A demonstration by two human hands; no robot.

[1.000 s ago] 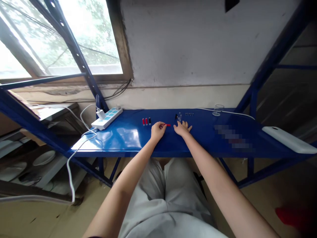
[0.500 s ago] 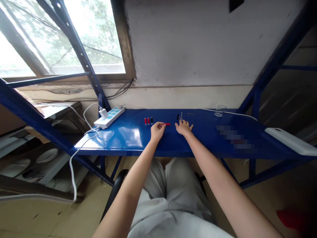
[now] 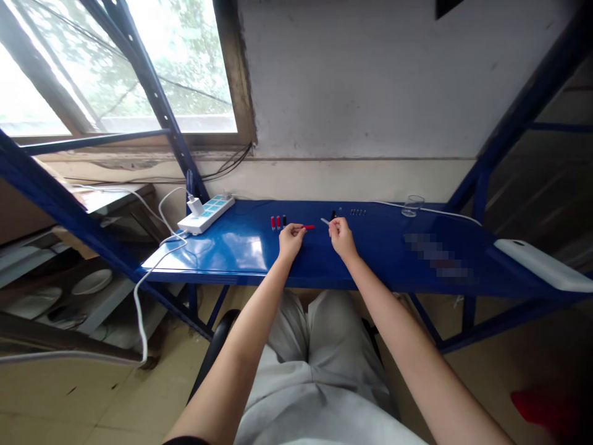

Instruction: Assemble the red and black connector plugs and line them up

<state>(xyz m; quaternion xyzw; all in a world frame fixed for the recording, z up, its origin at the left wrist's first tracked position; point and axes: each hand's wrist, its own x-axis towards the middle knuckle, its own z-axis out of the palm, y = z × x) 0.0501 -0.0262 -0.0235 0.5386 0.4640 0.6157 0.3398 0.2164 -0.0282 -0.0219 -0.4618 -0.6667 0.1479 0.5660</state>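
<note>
My left hand (image 3: 291, 240) pinches a thin red tube (image 3: 309, 227) over the blue table, its free end pointing right. Facing it, my right hand (image 3: 341, 237) is closed on a slim translucent stick (image 3: 325, 220) that points left. A gap separates the red tube from the stick. Just beyond my right fingers lies a small black piece (image 3: 333, 214), with a tiny pale piece (image 3: 340, 209) close by. Left of my left hand stand two short red pieces (image 3: 275, 222) and a black one (image 3: 284, 220) in a row, with pale lower ends.
Several tiny metallic pieces (image 3: 358, 212) lie in a row behind my right hand. A clear glass (image 3: 412, 206) stands at the back right. A white power strip (image 3: 206, 215) with a plug sits on the left; a white case (image 3: 542, 264) lies at the right edge.
My right hand has picked up the translucent stick from beside the black piece and drawn it left toward the red tube. My left hand still holds the red tube, shifted slightly left.
</note>
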